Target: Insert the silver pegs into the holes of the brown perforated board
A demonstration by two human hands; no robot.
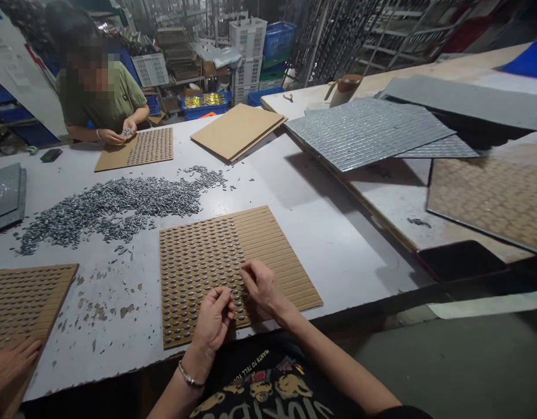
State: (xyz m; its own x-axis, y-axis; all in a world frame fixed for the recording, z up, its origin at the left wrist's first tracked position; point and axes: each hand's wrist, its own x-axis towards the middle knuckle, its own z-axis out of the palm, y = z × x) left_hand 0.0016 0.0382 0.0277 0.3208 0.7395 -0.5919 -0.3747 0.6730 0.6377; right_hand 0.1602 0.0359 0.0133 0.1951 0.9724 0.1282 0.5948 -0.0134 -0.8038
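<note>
In front of me on the white table lies a brown grooved board [277, 250]. Rows of small dark grey, oval metallic pieces [198, 262] cover its left and middle parts; the grooves on the right are bare. Over the lower middle of the board is my left hand [216, 317], its fingers curled together and thumb pressed to them; any piece inside is hidden. My right hand [262, 285] is closed in a pinch near the right edge of the filled rows, and what its fingertips hold is too small to see.
A large heap of loose grey pieces [128, 203] lies beyond the board. Another person [106, 99] works at a similar board [150, 145] across the table. At left, a co-worker's hand [15, 361] rests on another board [28, 291]. Silvery ribbed sheets [368, 128] overhang at right.
</note>
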